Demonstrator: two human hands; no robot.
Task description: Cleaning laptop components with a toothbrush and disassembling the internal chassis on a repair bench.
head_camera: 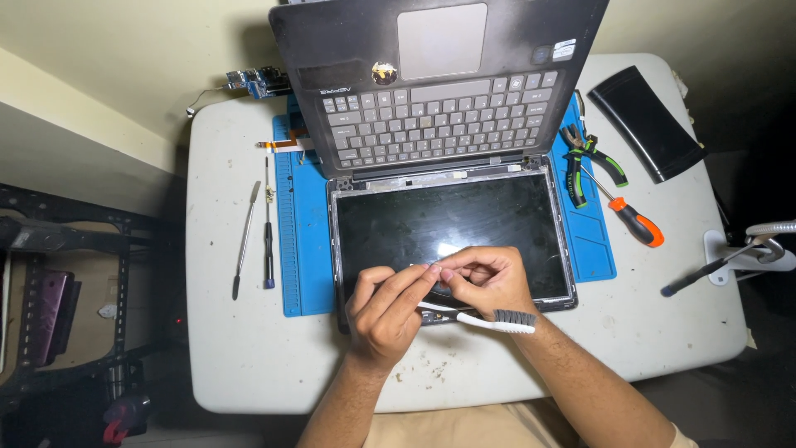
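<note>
Toothbrush [489,320], white with dark bristles, in left hand [388,309]; right hand [487,278] pinching something tiny, indistinct.

Open grey laptop [439,166] lies on blue rectangular mat [303,249], on white table [249,357]. Slim metal pry tool [245,239] lies left of mat; green-handled pliers [590,162] right of laptop.

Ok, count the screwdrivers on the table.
2: a slim dark screwdriver left of the blue mat, beside a metal spudger; an orange-handled screwdriver at the mat's right edge. Others may be hidden.
</note>
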